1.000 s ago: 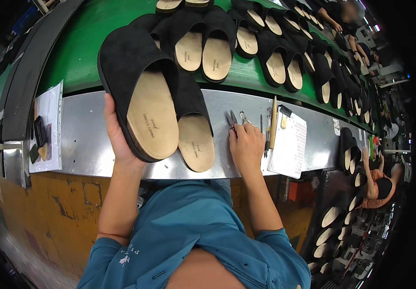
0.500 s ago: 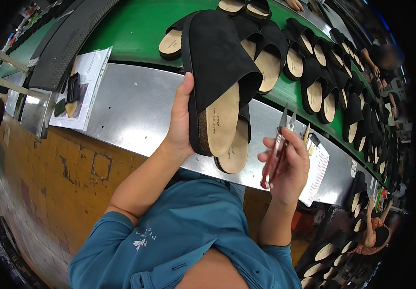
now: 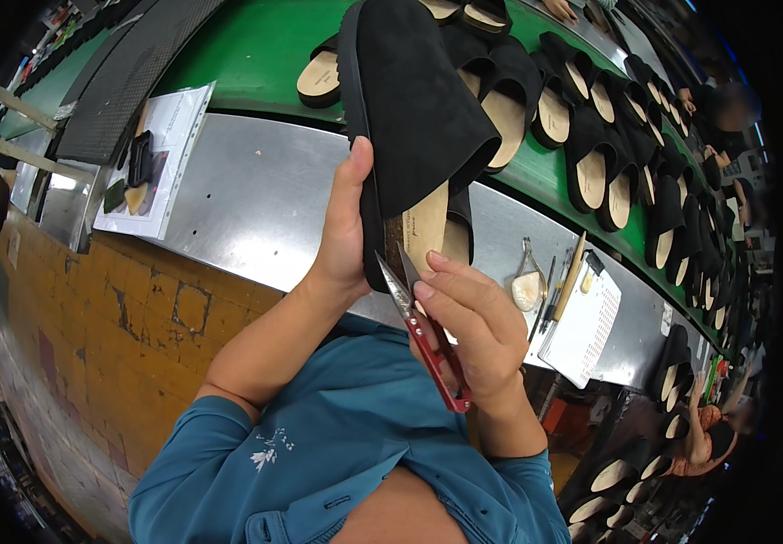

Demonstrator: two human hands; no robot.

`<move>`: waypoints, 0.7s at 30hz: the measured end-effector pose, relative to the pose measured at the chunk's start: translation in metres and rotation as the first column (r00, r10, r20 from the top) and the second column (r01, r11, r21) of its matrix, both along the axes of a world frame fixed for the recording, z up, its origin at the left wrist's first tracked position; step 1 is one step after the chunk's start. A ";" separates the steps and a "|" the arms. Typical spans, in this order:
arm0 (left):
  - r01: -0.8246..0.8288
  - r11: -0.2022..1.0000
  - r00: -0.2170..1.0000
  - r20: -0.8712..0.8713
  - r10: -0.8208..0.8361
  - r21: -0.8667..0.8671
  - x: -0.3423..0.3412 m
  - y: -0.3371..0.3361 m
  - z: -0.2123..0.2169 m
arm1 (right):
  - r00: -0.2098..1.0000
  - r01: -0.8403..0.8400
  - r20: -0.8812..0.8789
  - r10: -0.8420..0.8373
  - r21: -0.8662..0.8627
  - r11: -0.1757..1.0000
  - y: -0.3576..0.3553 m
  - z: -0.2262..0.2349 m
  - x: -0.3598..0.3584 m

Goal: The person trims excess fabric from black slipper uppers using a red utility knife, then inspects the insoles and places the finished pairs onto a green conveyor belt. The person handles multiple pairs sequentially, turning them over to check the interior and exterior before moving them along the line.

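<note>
My left hand (image 3: 344,222) grips a black slip-on sandal (image 3: 419,109) by its sole edge, thumb along the side. The sandal is raised over the metal bench with its toe pointing away and its beige insole toward me. In my right hand (image 3: 482,326) are red-handled thread snips (image 3: 422,335). Their blades are apart, with the tips at the cork edge near the sandal's heel. My right fingertips are close to the insole and hide part of the heel. A second sandal (image 3: 459,238) lies behind, mostly covered.
The metal bench (image 3: 246,181) borders a green belt (image 3: 246,54) carrying rows of black sandals (image 3: 591,172). At right lie a wooden-handled tool (image 3: 570,276) and a printed sheet (image 3: 586,335). A sleeved paper (image 3: 178,136) lies at left. Other people stand along the right.
My right hand has moved left with the thread snips, bringing the blades down to the sandal's heel. The sandal has shifted slightly away from me.
</note>
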State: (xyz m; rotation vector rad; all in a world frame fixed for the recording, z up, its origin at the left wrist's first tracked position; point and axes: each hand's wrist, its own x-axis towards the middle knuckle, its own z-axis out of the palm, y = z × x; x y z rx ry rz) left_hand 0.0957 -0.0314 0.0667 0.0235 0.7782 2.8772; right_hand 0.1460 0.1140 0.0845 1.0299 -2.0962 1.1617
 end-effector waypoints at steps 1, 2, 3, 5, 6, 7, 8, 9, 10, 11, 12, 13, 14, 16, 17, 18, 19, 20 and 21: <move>-0.010 1.000 1.000 0.001 0.010 0.000 0.002 0.002 0.001 | 1.000 0.011 -0.021 -0.011 0.025 1.000 0.000 0.000 0.001; -0.020 1.000 1.000 0.002 0.020 -0.001 0.003 0.003 0.001 | 0.999 0.036 -0.011 -0.036 0.024 0.999 -0.002 -0.001 0.003; -0.023 1.000 1.000 -0.009 0.023 -0.003 0.004 0.003 0.002 | 0.998 0.065 0.000 -0.065 0.021 0.998 -0.004 -0.002 0.007; -0.029 1.000 0.999 -0.031 0.029 -0.006 0.006 0.004 0.003 | 0.996 0.092 -0.002 -0.092 0.025 0.995 -0.008 -0.003 0.008; -0.047 0.999 0.999 -0.026 0.046 -0.025 0.007 0.004 0.004 | 0.996 0.087 -0.017 -0.087 0.031 0.996 -0.010 -0.003 0.006; -0.064 0.997 0.998 -0.021 0.063 -0.045 0.008 0.004 0.005 | 0.996 0.083 -0.032 -0.082 0.038 0.996 -0.011 -0.003 0.005; -0.081 0.995 0.997 -0.016 0.080 -0.064 0.008 0.004 0.005 | 0.996 0.082 -0.020 -0.081 0.049 0.995 -0.011 -0.003 0.006; -0.098 0.992 0.995 -0.018 0.096 -0.074 0.008 0.004 0.006 | 0.997 0.077 -0.009 -0.076 0.058 0.995 -0.011 -0.002 0.008; -0.114 0.990 0.993 -0.020 0.113 -0.084 0.007 0.004 0.006 | 0.997 0.071 0.003 -0.071 0.067 0.995 -0.011 -0.001 0.010; -0.130 0.987 0.991 -0.021 0.129 -0.094 0.006 0.003 0.006 | 0.998 0.051 0.037 -0.054 0.090 0.995 -0.010 -0.001 0.013; -0.133 0.988 0.991 -0.021 0.132 -0.080 0.005 0.002 0.004 | 0.997 0.028 0.069 -0.037 0.114 0.993 -0.006 0.000 0.018; -0.136 0.989 0.991 -0.019 0.135 -0.065 0.003 0.001 0.001 | 0.995 0.006 0.102 -0.020 0.137 0.991 -0.003 0.000 0.021; -0.139 0.989 0.990 -0.018 0.138 -0.050 0.001 -0.001 -0.002 | 0.993 -0.013 0.116 0.000 0.110 0.994 0.001 -0.001 0.022; -0.053 0.996 0.998 -0.036 0.055 0.074 -0.001 -0.006 -0.006 | 0.989 -0.048 0.142 0.040 0.056 0.997 0.010 -0.007 0.025; -0.009 0.991 0.999 -0.048 0.016 0.136 -0.002 -0.008 -0.008 | 0.989 -0.016 0.144 0.018 -0.016 1.000 0.017 -0.013 0.028; 0.011 0.983 0.999 -0.046 -0.002 0.185 -0.002 -0.010 -0.010 | 0.986 0.055 0.161 -0.046 -0.052 0.997 0.026 -0.018 0.031; 0.043 0.970 0.998 -0.047 -0.032 0.239 -0.003 -0.010 -0.010 | 0.959 0.172 0.251 -0.135 -0.128 0.977 0.035 -0.026 0.035; 0.072 0.954 0.997 -0.049 -0.061 0.292 -0.003 -0.010 -0.010 | 0.895 0.314 0.380 -0.232 -0.169 0.934 0.044 -0.036 0.035; 0.099 0.946 0.995 -0.053 -0.086 0.307 -0.004 -0.008 -0.010 | 0.847 0.449 0.342 -0.406 -0.053 0.892 0.057 -0.048 0.025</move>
